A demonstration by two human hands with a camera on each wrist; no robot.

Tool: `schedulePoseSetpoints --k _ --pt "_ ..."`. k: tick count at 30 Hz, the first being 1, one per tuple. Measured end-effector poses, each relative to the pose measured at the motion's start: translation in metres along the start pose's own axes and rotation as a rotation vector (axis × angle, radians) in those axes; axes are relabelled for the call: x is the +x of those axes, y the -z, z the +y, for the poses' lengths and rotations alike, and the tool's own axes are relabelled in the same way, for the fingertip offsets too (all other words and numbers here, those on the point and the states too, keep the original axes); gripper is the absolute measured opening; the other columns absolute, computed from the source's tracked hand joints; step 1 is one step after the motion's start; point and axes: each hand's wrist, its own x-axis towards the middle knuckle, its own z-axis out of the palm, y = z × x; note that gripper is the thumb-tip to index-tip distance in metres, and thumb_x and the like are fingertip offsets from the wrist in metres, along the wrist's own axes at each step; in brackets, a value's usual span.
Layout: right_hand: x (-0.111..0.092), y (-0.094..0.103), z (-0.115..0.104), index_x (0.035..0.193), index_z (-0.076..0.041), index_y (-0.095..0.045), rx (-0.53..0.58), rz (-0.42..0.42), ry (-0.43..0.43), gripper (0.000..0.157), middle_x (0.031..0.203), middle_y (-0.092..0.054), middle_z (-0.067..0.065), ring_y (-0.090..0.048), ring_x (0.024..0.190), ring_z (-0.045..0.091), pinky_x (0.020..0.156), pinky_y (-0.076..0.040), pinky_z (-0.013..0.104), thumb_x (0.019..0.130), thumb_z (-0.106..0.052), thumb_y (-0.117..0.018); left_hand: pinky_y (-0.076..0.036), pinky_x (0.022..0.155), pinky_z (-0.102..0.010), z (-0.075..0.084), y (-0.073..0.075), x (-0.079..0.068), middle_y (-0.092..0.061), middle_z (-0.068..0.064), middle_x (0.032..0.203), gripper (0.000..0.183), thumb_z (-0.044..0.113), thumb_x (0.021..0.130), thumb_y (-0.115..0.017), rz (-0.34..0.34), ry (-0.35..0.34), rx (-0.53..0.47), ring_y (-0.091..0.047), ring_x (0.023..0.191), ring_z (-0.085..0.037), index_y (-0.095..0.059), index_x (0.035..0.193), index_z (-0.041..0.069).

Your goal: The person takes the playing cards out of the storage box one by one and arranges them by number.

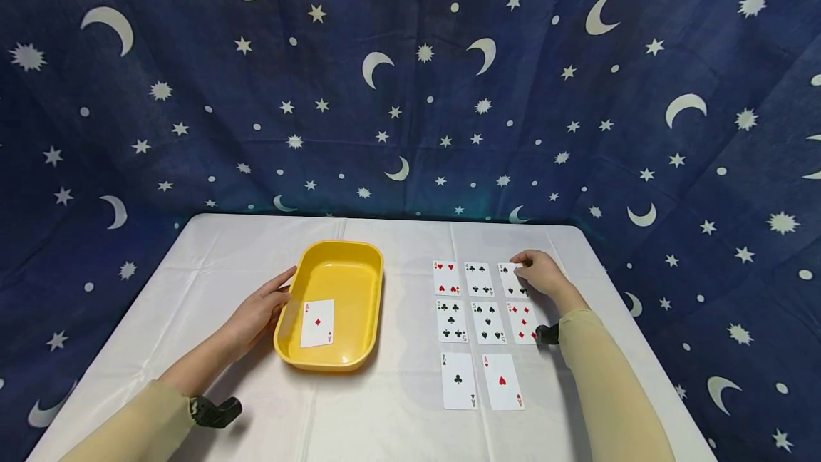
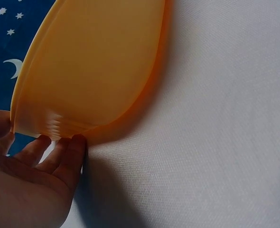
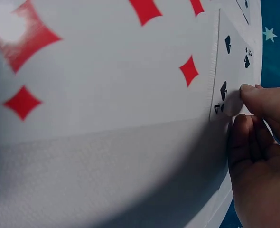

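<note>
My right hand (image 1: 544,273) pinches the right edge of the four of spades (image 1: 507,273), thumb on its face; the card (image 3: 228,61) lies at the back right of the rows. Beside it lie the four of clubs (image 1: 479,279) and four of hearts (image 1: 447,278). On the left, my left hand (image 1: 256,312) holds the near-side rim of a yellow tray (image 1: 355,305). Fingertips (image 2: 76,142) rest against the outer wall of the tray (image 2: 92,61). Face up inside the tray lies the ace of diamonds (image 1: 317,323).
A middle row has the five of clubs (image 1: 452,321), five of spades (image 1: 489,322) and five of diamonds (image 1: 521,319). Nearer lie the ace of clubs (image 1: 458,369) and ace of hearts (image 1: 502,369). White cloth (image 1: 385,419) covers the table; a starry blue curtain (image 1: 410,134) hangs behind.
</note>
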Motion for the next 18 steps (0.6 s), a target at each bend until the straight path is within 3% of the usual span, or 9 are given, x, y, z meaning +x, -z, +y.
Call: schedulePoseSetpoints --k 12,18 --pt "-0.0041 0.0005 -0.0033 0.119 0.009 -0.064 -0.038 0.034 0.050 0.029 0.110 -0.063 0.022 -0.056 0.101 0.035 0.092 -0.046 0.049 0.093 -0.003 -0.066 -0.050 0.099 -0.031 0.0009 0.0005 -0.0005 -0.029 -0.022 0.164 0.061 0.021 0.109 -0.040 -0.005 -0.010 0.002 -0.044 0.140 -0.037 -0.017 0.166 0.024" --pt "-0.0050 0.0002 -0.0027 0.128 0.007 -0.059 -0.047 0.080 0.045 0.036 0.116 -0.058 0.022 -0.054 0.106 0.035 0.094 -0.045 0.049 0.096 -0.008 -0.063 -0.050 0.100 -0.032 0.0008 0.0004 -0.0012 -0.028 -0.023 0.164 0.061 0.021 0.109 -0.040 -0.008 -0.006 0.004 -0.043 0.140 -0.037 -0.017 0.166 0.025"
